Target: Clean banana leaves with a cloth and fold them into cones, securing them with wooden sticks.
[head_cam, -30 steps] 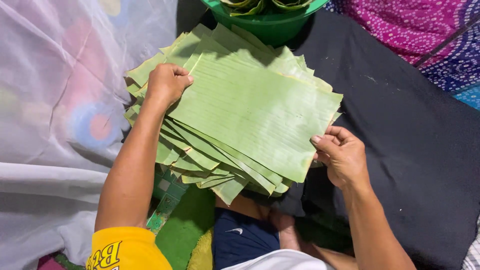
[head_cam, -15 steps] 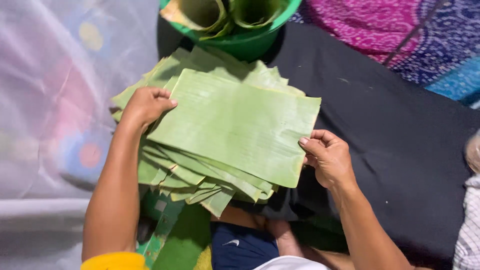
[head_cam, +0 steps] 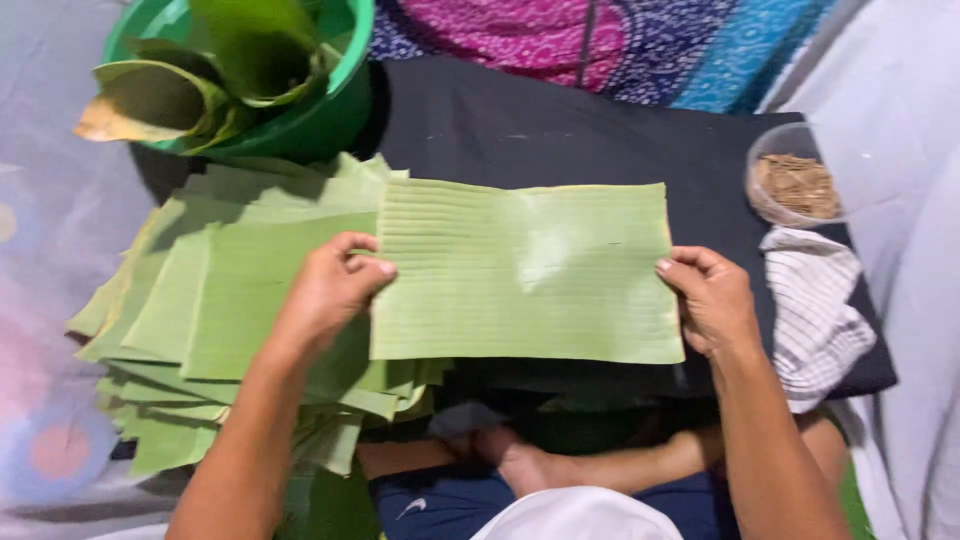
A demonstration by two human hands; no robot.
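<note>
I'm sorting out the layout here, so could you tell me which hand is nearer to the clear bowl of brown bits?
Right. The right hand grips the banana leaf sheet's right edge, just below-left of the clear bowl. The left hand holds the opposite edge, far across.

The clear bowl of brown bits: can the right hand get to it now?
Probably yes. The bowl sits just beyond the right hand, with only bare black cloth between them, but that hand's grip is busy holding the leaf.
</note>
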